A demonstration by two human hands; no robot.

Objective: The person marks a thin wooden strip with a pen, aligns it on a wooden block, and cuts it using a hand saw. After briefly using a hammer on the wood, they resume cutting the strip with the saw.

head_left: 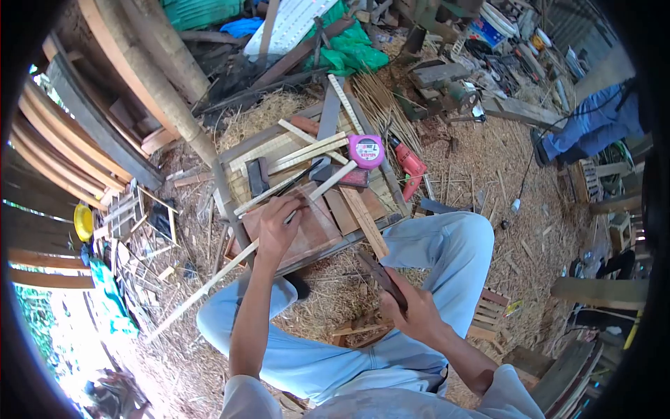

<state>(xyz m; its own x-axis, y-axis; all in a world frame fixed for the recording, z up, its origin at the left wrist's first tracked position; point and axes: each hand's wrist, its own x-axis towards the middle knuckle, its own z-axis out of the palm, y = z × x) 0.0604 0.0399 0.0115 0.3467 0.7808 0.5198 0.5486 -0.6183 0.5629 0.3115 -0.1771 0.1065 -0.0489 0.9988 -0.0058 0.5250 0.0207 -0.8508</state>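
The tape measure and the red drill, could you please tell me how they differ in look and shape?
The tape measure is pink with a pale label, while the drill is red with a dark front end. The tape measure is compact and rounded, whereas the drill is longer, with a handle set at an angle. Neither is in a hand.

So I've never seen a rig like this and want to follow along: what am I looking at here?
There's no robot, just a person with bare hands. The single picture comes from a camera on their head, looking forward and down past their knees. On the low worktable lie wood strips, a pink tape measure and a reddish-brown board. The right hand holds a dark, flat piece. The left hand is over the board; whether it grips anything is unclear. Someone else's legs show at right.
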